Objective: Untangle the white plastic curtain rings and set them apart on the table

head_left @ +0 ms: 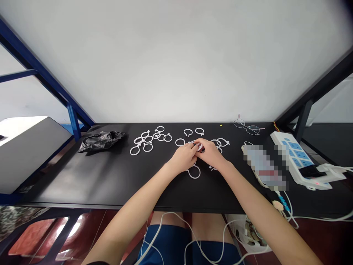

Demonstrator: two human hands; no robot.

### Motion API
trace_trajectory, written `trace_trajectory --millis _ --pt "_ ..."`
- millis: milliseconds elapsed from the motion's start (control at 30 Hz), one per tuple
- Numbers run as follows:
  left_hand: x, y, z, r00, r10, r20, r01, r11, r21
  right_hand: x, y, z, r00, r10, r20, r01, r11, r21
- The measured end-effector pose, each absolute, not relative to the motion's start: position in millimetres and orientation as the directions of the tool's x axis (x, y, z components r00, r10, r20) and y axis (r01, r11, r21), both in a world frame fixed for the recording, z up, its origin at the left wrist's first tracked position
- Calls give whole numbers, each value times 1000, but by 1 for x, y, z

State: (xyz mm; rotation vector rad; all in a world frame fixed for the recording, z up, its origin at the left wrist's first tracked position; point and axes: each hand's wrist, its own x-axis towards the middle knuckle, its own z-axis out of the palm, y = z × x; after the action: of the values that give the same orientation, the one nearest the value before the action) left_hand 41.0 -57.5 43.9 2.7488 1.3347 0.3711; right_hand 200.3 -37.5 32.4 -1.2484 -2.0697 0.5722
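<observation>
Though between fingers [201,140], ring [200,147] hardly visible

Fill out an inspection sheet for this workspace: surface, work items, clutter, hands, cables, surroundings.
Surface: black tabletop, light reflection toward the left.
Work items: white rings, one loose group left of the hands, others around them.
Clutter: crumpled black bag left; glasses, blurred phone-like device and power strip right.
Hands: left hand and right hand together, fingers meeting at a small white item; exact grip hidden.
Cables: white cables at right and over the lap.
Surroundings: pale wall behind, blue frame left.
</observation>
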Motion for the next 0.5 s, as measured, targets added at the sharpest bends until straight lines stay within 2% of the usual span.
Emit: trace_trajectory --millis 500 --pt "40 -58 44 597 780 188 763 -624 166 201 -38 33 -337 897 285 618 439 -652"
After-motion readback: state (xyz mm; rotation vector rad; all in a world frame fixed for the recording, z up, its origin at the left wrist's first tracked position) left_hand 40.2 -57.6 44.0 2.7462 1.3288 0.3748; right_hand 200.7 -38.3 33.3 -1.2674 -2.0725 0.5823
